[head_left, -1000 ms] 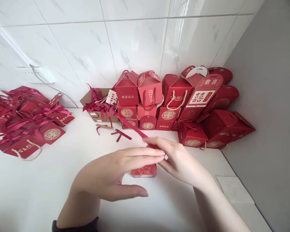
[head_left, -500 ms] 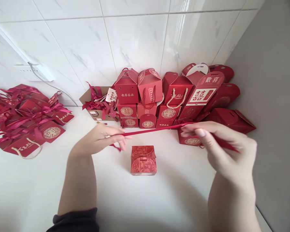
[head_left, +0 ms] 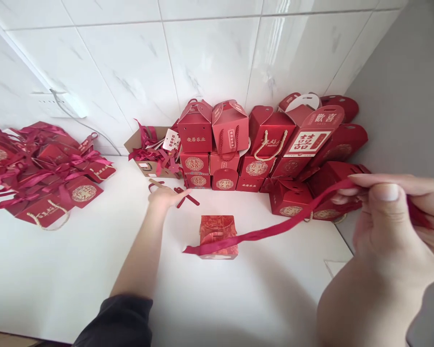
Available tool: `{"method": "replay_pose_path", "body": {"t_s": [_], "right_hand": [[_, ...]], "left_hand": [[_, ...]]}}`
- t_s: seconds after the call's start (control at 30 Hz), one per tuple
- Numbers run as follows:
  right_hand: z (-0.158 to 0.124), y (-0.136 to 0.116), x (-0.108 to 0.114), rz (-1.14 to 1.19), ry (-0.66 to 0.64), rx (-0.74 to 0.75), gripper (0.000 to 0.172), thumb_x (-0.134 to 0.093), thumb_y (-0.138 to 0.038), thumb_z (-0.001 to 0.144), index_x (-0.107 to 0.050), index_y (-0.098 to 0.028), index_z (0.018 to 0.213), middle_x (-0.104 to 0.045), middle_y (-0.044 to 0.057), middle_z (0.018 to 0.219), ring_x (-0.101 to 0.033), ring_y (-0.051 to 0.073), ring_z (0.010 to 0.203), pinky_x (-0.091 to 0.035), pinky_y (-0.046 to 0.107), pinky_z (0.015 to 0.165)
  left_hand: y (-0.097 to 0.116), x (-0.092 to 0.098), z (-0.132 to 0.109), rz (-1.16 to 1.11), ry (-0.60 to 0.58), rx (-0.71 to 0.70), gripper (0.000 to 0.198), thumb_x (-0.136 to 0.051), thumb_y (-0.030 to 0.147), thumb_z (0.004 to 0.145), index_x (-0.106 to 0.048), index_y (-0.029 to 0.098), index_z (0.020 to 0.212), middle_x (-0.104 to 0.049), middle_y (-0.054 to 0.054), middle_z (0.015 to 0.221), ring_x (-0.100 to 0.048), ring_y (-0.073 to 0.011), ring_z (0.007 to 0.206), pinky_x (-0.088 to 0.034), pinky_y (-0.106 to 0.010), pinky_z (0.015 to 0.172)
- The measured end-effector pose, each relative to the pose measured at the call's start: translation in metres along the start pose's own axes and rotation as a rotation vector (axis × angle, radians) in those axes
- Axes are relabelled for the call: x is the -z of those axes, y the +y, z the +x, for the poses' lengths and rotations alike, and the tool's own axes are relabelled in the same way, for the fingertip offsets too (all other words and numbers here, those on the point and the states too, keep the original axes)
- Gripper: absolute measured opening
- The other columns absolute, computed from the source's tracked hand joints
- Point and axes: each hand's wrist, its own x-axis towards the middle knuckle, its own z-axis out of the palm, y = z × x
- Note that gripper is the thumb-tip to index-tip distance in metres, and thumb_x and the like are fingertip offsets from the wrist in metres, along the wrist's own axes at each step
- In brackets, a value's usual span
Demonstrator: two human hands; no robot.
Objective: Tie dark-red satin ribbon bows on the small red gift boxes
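My right hand (head_left: 394, 207) pinches a dark red ribbon (head_left: 260, 233) between thumb and fingers on the right side. The ribbon's loose end hangs leftward across the front of a small red patterned gift box (head_left: 219, 226) standing on the table. Farther back, my left hand (head_left: 162, 198) reaches over the tabletop with its thumb stretched out to the right; its other fingers are mostly hidden, and no held thing shows. Beside it lie crossed dark red strips (head_left: 188, 196) and a thin tan piece (head_left: 155, 183), whose kinds I cannot make out.
A cardboard box (head_left: 155, 168) full of ribbons and tags stands by the tiled wall. Stacked red gift boxes (head_left: 226, 164) line the wall to its right. A pile of ribboned red boxes (head_left: 50, 178) lies at left. A grey panel (head_left: 401, 96) bounds the right side.
My left hand has let go of the ribbon and moved back towards the small items. My right hand has drawn the ribbon right and nearer, and its free end now droops over the box.
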Motion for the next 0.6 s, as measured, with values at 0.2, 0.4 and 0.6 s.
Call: {"method": "replay_pose_path", "body": {"t_s": [0.2,0.4,0.6], "right_hand": [[-0.003,-0.003,-0.008,0.014,0.035,-0.014,0.009,-0.071,-0.025,0.079,-0.079,-0.026,0.079,-0.065,0.000,0.054,-0.058,0.016,0.049,-0.036,0.031,0.045],[-0.001,0.002,-0.004,0.026,0.027,-0.064,0.007,-0.071,-0.026,0.079,-0.078,-0.024,0.078,-0.068,0.001,0.059,-0.062,0.018,0.053,-0.042,0.032,0.047],[-0.002,-0.001,-0.006,0.028,-0.008,-0.138,0.008,-0.070,-0.026,0.080,-0.077,-0.022,0.077,-0.069,0.002,0.062,-0.063,0.018,0.055,-0.047,0.032,0.049]], "left_hand": [[0.009,-0.060,0.026,0.052,0.424,0.064,0.110,-0.050,0.079,0.068,-0.031,0.002,0.145,-0.036,-0.034,0.145,-0.037,-0.0475,0.130,-0.037,-0.060,0.097],[-0.039,-0.055,0.049,-0.053,0.549,0.125,0.115,-0.051,0.071,0.074,-0.005,0.000,0.152,-0.011,-0.028,0.158,-0.012,-0.0408,0.146,-0.023,-0.063,0.109],[-0.061,-0.041,0.061,-0.319,0.336,-0.109,0.065,-0.061,0.047,0.078,-0.049,0.013,0.131,-0.059,-0.018,0.130,-0.053,-0.0318,0.123,-0.040,-0.044,0.105]]}}
